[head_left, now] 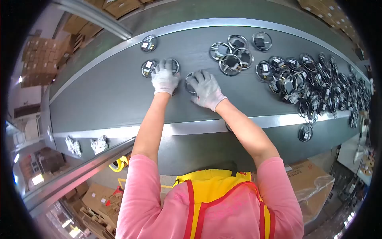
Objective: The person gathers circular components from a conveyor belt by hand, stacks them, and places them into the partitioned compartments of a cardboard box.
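Stacked brown cardboard boxes (pixel 41 59) stand in the background, well off to the left of both hands, and a broad dark-grey belt (pixel 103 95) edged by pale metal rails (pixel 191 128) runs crosswise beneath them. Over it, a left hand (pixel 164 77) in a pale grey-and-white glove reaches palm down, its fingers loosely fanned across a round, black-rimmed ring unit (pixel 178 65) whose rim shows at the hand's right side. Whether those fingers grip it or merely rest on it cannot be told.

Near it, a right hand (pixel 205 87) in a matching glove covers most of a dark circular ring piece (pixel 188 85), fingers partly curled; how firmly they hold is hidden too. That piece pokes out on the thumb side, into the gap between the hands, so it lies left of the right palm and nearer to the right hand. Both pieces look round and flat-lying, giving no long axis to line up with.

Just left of the left fingers lies a black ring unit with a white label (pixel 148 68). Beyond the right hand and rightward sits a loose, overlapping group of silver-and-black rings (pixel 230 65); farther right spreads a dense, tangled heap of similar rings (pixel 326 87).
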The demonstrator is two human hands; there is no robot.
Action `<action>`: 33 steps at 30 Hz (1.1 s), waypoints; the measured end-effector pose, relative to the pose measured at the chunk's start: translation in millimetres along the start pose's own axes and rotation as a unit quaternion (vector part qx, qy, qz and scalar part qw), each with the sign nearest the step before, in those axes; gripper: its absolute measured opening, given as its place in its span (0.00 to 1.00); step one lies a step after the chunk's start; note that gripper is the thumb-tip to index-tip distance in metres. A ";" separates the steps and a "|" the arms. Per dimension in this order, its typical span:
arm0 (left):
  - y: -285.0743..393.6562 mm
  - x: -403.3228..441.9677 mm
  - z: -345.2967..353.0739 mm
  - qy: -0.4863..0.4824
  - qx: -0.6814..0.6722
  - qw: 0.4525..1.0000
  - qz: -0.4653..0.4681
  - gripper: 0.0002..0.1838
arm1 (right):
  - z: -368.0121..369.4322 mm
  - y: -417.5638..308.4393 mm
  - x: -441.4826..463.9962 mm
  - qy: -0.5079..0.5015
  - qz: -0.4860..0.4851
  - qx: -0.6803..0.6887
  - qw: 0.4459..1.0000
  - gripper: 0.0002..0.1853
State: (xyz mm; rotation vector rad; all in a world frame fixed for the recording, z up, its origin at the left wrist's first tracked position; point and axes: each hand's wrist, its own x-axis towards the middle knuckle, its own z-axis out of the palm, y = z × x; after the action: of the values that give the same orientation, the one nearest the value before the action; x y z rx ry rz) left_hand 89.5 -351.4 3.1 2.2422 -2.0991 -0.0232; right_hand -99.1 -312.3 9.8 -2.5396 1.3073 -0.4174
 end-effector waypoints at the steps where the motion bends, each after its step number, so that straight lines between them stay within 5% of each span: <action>1: -16.7 -3.3 1.7 0.011 0.015 1.000 -0.010 0.37 | 1.7 -7.4 -1.0 -0.013 -0.022 -0.023 0.999 0.31; 5: -62.8 -15.1 -1.0 0.013 -0.001 0.999 -0.047 0.32 | -11.7 -12.5 -13.8 -0.067 -0.011 -0.001 0.998 0.28; 9: -73.5 -20.7 0.0 0.099 -0.133 0.986 0.023 0.21 | -42.2 18.2 -33.2 0.071 0.083 0.095 0.989 0.23; 11: -69.1 -20.3 2.1 0.118 -0.194 0.973 0.046 0.18 | -44.2 40.3 -47.9 0.052 0.143 -0.049 0.987 0.21; 14: -54.4 -13.9 9.3 0.142 -0.252 0.953 0.093 0.16 | -77.1 63.8 -41.5 -0.133 0.270 -0.038 0.953 0.19; 17: -29.0 -9.9 19.1 0.149 -0.257 0.947 0.120 0.17 | -63.8 85.7 -29.9 -0.002 0.292 -0.057 0.955 0.24; 20: -2.0 -14.2 13.8 0.084 -0.195 0.962 0.173 0.23 | -48.9 89.1 -15.3 0.135 0.162 -0.198 0.957 0.31; 23: 3.8 -19.4 20.3 0.088 -0.147 0.978 0.118 0.32 | -28.0 86.7 -5.4 0.016 0.162 -0.199 0.966 0.36; 26: -5.2 -26.8 21.0 0.106 -0.175 0.978 0.043 0.39 | -28.9 85.4 -16.1 0.046 0.131 -0.130 0.982 0.34; 33: -21.8 -69.4 10.5 0.110 -0.042 0.993 0.025 0.32 | -44.6 46.2 -44.2 0.157 0.018 -0.035 0.987 0.25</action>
State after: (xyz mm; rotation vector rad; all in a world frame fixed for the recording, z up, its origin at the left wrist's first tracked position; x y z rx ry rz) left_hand 106.0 -281.2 -11.2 2.0394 -1.9982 0.1299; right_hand -174.4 -306.2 28.9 -2.5787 1.4942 -0.8051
